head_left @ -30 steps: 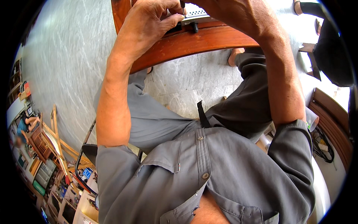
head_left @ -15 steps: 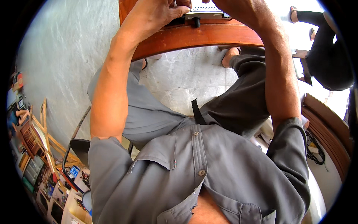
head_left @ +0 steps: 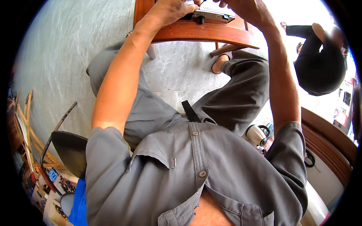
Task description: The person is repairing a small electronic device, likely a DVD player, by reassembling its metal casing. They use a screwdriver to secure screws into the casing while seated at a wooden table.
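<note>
Since stiff, fairly heavy metal is suggested, the box (head_left: 218, 16), set on the wooden seat (head_left: 203, 32), is best held by its sides, clear of the knob (head_left: 201, 20); whether anything is grasped by the left hand (head_left: 170, 10) or right hand (head_left: 250, 11), both cropped, cannot be told.

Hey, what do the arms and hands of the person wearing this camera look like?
The left hand and right hand look ungloved, with no watch or bracelet showing. The left sleeve and right sleeve are short and plain gray, matching the buttoned shirt. Both hands are partly cut off by the picture's top edge, so I can't rule out rings.
</note>
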Demonstrator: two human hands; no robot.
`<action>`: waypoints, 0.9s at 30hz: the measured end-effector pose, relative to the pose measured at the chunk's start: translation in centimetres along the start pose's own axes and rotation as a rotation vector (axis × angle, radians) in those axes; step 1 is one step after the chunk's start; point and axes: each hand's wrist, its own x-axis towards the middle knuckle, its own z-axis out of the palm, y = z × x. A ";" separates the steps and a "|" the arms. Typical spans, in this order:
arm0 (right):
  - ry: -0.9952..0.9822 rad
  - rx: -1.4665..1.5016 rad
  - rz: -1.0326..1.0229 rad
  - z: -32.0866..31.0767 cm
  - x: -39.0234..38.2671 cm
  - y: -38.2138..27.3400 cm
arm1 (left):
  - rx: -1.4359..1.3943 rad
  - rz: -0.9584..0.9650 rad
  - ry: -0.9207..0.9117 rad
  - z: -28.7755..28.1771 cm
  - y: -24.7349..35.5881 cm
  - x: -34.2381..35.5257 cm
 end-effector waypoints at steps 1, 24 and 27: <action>0.004 0.001 0.024 0.0 0.0 0.0 | 0.013 0.011 0.040 0.4 -0.1 -0.2; 0.043 -0.031 0.162 0.7 -0.4 0.0 | -0.038 -0.174 0.317 4.7 -0.5 -3.1; 0.022 -0.059 0.080 0.4 0.2 0.6 | -0.081 -0.176 0.361 5.2 0.1 -2.9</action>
